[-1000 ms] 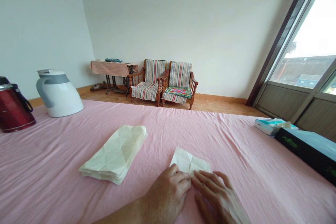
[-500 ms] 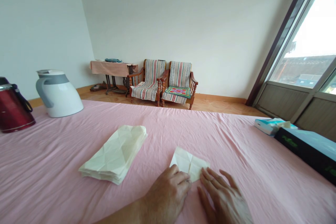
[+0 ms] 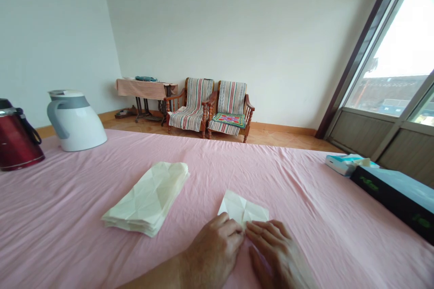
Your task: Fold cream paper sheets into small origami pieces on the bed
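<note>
A small square of creased, folded cream paper (image 3: 241,205) lies flat on the pink cloth (image 3: 111,271) in front of me. My left hand (image 3: 217,246) is closed at the paper's near left edge, its curled fingers pinching or pressing it there; the fingertips are partly hidden. Stretched out flat, the fingers of my right hand (image 3: 276,246) lie on the paper's near right part, their tips close to the left hand's fingers. Left of both hands rests a stack of creased cream paper sheets (image 3: 147,198).
A white and grey jug (image 3: 79,122) and a red thermos (image 3: 18,140) stand at the left. On the right are a blue and white tissue pack (image 3: 342,165) and a long black box (image 3: 389,203). Two wooden armchairs (image 3: 191,104) stand by the far wall.
My right hand has slid left across the paper toward my left hand, covering more of its near right part. The left hand has stayed almost in place.
</note>
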Demonstrator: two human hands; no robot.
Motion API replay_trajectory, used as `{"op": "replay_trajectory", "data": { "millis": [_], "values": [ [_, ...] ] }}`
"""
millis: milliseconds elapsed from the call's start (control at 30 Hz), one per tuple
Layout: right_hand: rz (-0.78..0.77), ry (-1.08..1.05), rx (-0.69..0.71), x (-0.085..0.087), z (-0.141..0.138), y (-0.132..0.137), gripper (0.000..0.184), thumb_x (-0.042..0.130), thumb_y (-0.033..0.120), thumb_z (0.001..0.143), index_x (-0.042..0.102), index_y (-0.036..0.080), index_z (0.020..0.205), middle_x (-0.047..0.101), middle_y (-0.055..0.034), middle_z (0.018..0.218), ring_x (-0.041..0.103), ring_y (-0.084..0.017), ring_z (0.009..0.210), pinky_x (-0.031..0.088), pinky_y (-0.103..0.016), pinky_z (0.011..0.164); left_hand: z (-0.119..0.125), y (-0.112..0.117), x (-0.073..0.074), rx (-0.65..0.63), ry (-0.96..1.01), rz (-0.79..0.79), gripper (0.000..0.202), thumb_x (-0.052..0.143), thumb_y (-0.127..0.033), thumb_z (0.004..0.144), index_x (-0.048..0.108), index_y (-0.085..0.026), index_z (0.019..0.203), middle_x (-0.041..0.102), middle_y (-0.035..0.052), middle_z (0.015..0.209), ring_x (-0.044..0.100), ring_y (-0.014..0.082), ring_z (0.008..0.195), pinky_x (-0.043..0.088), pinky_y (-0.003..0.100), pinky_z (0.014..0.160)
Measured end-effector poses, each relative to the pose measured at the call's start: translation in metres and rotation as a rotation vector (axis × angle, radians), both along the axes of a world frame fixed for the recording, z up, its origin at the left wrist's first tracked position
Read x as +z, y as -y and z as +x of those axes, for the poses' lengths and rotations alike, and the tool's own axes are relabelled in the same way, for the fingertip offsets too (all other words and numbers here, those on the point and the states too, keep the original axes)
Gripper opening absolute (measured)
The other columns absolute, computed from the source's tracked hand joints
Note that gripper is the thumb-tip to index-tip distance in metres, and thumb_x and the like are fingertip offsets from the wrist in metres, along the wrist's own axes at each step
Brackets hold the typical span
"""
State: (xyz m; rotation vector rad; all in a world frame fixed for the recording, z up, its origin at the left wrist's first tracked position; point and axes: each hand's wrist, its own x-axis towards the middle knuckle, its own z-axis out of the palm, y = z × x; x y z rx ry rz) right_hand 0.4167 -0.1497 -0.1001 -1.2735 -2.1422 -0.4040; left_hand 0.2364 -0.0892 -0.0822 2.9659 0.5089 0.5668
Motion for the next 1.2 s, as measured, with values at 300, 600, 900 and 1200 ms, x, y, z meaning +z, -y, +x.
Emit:
{"op": "replay_trajectory", "data": {
  "millis": [300, 600, 900, 1200],
  "values": [
    [0.017, 0.039, -0.137, -0.009, 0.007, -0.003, 0.029, 0.049, 0.012, 0.080, 0.069, 0.019, 0.099, 0.073, -0.0049, 0.104, 0.068, -0.022, 0.093, 0.050, -0.032, 0.076, -0.008, -0.004, 0.008, 0.004, 0.035, -0.194, 0.013, 0.054, -0.008, 0.087, 0.063, -0.017, 0.086, 0.065, 0.0026, 0.091, 0.056, 0.0173, 0.087, 0.043, 0.028, 0.083],
    [0.017, -0.061, -0.143, -0.010, 0.004, -0.003, 0.032, 0.049, 0.012, 0.078, 0.067, 0.017, 0.103, 0.072, -0.0068, 0.100, 0.065, -0.023, 0.090, 0.050, -0.034, 0.075, -0.025, -0.027, 0.018, 0.072, 0.044, -0.228, 0.050, 0.056, 0.001, 0.068, 0.063, -0.027, 0.110, 0.063, 0.0014, 0.114, 0.051, 0.0222, 0.110, 0.028, 0.041, 0.097],
    [-0.125, -0.079, -0.059, -0.009, 0.004, -0.002, 0.026, 0.047, 0.010, 0.085, 0.067, 0.022, 0.098, 0.068, -0.0064, 0.105, 0.061, -0.021, 0.087, 0.051, -0.034, 0.072, -0.022, -0.032, 0.016, 0.027, -0.053, -0.005, 0.012, 0.053, -0.009, 0.087, 0.060, -0.018, 0.085, 0.065, 0.0021, 0.084, 0.057, 0.0191, 0.082, 0.031, 0.039, 0.089],
    [-0.087, -0.180, 0.016, -0.003, 0.000, -0.005, 0.019, 0.052, 0.015, 0.086, 0.065, 0.018, 0.099, 0.070, -0.0099, 0.102, 0.066, -0.020, 0.090, 0.055, -0.031, 0.078, -0.017, -0.018, 0.012, -0.018, -0.062, 0.113, 0.008, 0.052, -0.012, 0.084, 0.051, -0.017, 0.078, 0.058, 0.0033, 0.080, 0.051, 0.0195, 0.077, 0.037, 0.037, 0.086]
  ]
}}
